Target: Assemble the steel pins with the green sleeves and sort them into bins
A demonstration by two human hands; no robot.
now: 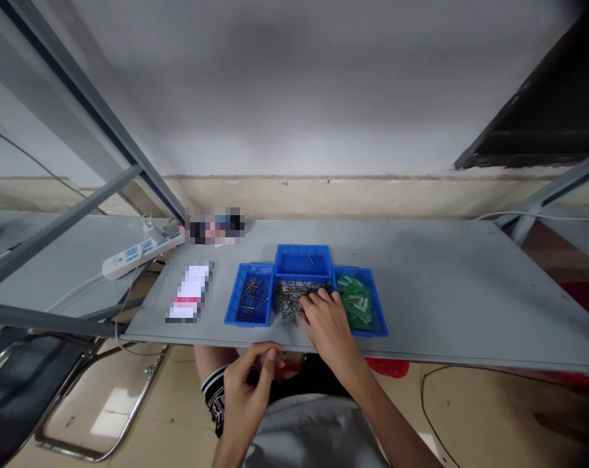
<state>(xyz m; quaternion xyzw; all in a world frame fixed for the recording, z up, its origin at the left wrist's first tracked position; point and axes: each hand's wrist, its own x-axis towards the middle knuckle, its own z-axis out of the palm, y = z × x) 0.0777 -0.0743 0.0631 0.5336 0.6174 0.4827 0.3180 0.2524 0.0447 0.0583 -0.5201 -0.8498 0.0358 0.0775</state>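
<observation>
My left hand (252, 378) is just off the table's front edge, its thumb and forefinger tips brought together; anything between them is too small to make out. Over the right side of a heap of thin metal pins (288, 299), my right hand (325, 317) has its fingers bent down, and what its fingertips grip is hidden. The heap lies between two blue trays. More dark metal pins lie in the left blue tray (231, 312). Green and clear small plastic pieces (357, 302) fill part of the right blue tray (379, 318). One small pin rests in the back blue tray (297, 263).
A phone (191, 289), blurred out, lies on the left of the grey table (445, 286). Behind it are a white power strip (141, 253) with cords and a pixelated object (216, 226). Metal frame bars (123, 143) rise at the left. A folding chair (99, 416) stands below left.
</observation>
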